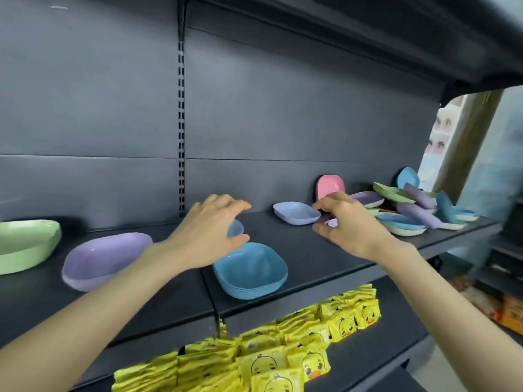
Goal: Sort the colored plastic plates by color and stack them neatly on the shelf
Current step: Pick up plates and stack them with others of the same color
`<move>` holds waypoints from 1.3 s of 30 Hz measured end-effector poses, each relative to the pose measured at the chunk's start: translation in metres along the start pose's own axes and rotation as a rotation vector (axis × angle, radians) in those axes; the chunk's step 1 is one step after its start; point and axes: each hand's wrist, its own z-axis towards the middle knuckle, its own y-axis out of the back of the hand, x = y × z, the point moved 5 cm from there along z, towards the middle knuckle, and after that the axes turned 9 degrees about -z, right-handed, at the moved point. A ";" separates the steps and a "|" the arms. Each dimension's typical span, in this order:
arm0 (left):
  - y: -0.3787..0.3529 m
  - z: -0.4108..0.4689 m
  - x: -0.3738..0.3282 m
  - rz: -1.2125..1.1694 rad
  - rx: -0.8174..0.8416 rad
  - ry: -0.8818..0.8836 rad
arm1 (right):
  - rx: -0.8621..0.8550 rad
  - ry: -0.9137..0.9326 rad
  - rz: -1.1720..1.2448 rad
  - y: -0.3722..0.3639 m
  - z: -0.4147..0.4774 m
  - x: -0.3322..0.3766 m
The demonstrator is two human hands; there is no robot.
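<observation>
Head view looks along a dark grey metal shelf [325, 258] with a dark back panel. At the shelf's left end sits a pale green rounded-square plastic plate [25, 244], partly cut by the picture's edge. Just beside it, toward the front edge, lies a lilac rounded-square plastic plate [104, 258]. Near the front edge at mid-shelf stands a stack of blue rounded-square plastic plates [252, 270], nested evenly.

The left hand [209, 233] hovers over the back rim of that blue stack, fingers and thumb curved and apart, holding nothing; whether it touches the stack cannot be told. A small pale blue plate [236, 228] shows partly behind its fingers. The right hand [348, 222] hangs above the shelf further right, fingers spread and empty, thumb and forefinger apart.

Between the hands, toward the back edge, rests a periwinkle rounded-square plastic plate [297, 213]. Behind the right hand a pink plastic plate [330, 186] leans upright against the back panel. At the shelf's right end lies an unsorted heap of plates [416, 210] in purple, green and blue, tilted and overlapping, with one blue plate propped on edge at the back.

On the lower shelf lie yellow packets printed with a duck face [283, 357], in rows.
</observation>
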 end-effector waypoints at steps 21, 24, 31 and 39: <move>-0.153 0.261 -0.078 -0.029 0.076 -0.106 | 0.041 -0.048 0.020 -0.045 0.122 -0.252; -0.178 0.297 -0.075 -0.104 0.095 -0.065 | 0.069 -0.025 0.001 -0.059 0.153 -0.281; -0.233 0.363 -0.060 -0.140 0.142 0.071 | 0.118 0.052 0.010 -0.096 0.222 -0.333; -0.293 0.389 -0.052 -0.146 0.255 0.358 | 0.314 0.286 0.068 -0.145 0.269 -0.368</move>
